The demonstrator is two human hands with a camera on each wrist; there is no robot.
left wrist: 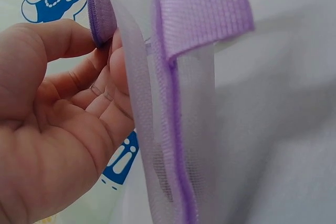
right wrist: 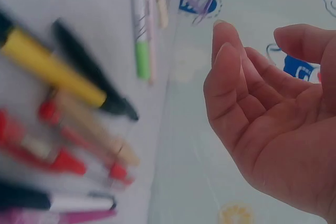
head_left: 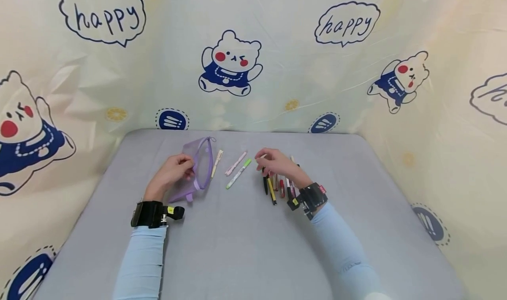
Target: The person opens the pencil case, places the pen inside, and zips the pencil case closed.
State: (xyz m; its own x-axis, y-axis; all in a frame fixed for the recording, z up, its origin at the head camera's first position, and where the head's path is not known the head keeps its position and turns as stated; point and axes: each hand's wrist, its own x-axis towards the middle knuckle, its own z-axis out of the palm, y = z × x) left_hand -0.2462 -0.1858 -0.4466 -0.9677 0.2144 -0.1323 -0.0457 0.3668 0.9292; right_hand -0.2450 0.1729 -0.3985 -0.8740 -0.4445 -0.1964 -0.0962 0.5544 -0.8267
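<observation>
My left hand (head_left: 174, 170) pinches the edge of a sheer purple mesh pouch (left wrist: 178, 129) between thumb and fingers. The pouch stands up from the table with its zippered opening facing right, and a purple fabric tab (left wrist: 207, 11) shows close to the left wrist camera. My right hand (head_left: 279, 163) hovers over a row of pens, fingers loosely bent and thumb apart, with nothing between them. Below it lie a yellow-and-black marker (head_left: 271, 191), a black pen (head_left: 266, 185) and a red pen (head_left: 282, 188).
Between the hands lie a green-capped marker (head_left: 238, 174), a pale pink pen (head_left: 236, 163) and a cream pen (head_left: 217, 163) beside the pouch. A grey cloth covers the table (head_left: 245, 247). Behind it hangs a printed curtain (head_left: 285, 67) with bears.
</observation>
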